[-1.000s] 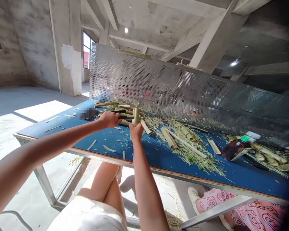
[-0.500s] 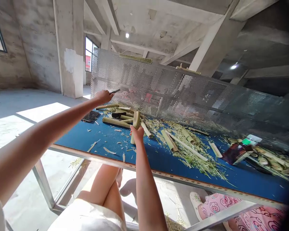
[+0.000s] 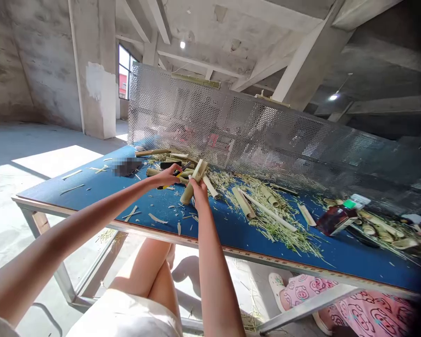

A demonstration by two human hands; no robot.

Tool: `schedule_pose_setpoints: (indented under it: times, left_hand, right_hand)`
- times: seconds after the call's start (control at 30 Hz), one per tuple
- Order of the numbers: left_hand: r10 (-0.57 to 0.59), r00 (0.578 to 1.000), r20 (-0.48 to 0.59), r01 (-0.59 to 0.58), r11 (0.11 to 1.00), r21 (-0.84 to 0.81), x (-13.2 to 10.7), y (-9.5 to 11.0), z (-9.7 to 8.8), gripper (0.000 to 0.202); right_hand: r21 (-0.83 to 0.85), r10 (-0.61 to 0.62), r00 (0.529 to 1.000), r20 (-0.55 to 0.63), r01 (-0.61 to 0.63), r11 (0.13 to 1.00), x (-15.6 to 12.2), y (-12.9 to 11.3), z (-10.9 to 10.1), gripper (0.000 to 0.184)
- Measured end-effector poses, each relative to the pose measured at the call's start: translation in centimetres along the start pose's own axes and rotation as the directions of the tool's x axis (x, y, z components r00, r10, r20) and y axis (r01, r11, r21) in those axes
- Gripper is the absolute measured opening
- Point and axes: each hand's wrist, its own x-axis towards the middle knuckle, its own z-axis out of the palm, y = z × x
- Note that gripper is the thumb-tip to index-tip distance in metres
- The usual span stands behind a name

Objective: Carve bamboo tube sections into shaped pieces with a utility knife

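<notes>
My right hand is closed round a short green bamboo tube, held tilted on the blue table. My left hand grips a knife with a dark blade and a yellow mark on it, its blade resting against the top end of the tube. Both arms reach forward from the lower left. More cut bamboo pieces lie just behind the hands.
A perforated metal screen stands along the table's far side. Bamboo strips and shavings litter the middle and right. A dark phone lies at left. Another person's pink-patterned legs show under the table at right.
My left hand, raised high with the knife half a second ago, has come back down to the tube's top end. The tube now leans more to the right.
</notes>
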Motion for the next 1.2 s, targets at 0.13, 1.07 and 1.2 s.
schedule_pose_setpoints:
  times: [0.13, 1.07, 1.2]
  left_hand:
    - [0.028, 0.993, -0.118, -0.031, 0.999, -0.025, -0.4, 0.4, 1.0, 0.040]
    - [0.037, 0.997, 0.063, -0.068, 0.785, 0.616, -6.2, 5.5, -3.3, 0.033]
    - [0.050, 0.997, 0.054, -0.073, 0.761, 0.645, -5.5, 5.3, -3.5, 0.034]
  right_hand:
    - [0.012, -0.011, 1.000, 0.010, 0.011, 1.000, -0.1, 0.3, 0.0, 0.046]
    - [-0.341, -0.148, 0.981, -0.124, 0.097, 0.935, -0.1, 0.4, 0.7, 0.037]
    - [-0.321, -0.125, 0.984, -0.125, 0.079, 0.944, -0.2, 0.2, 0.5, 0.034]
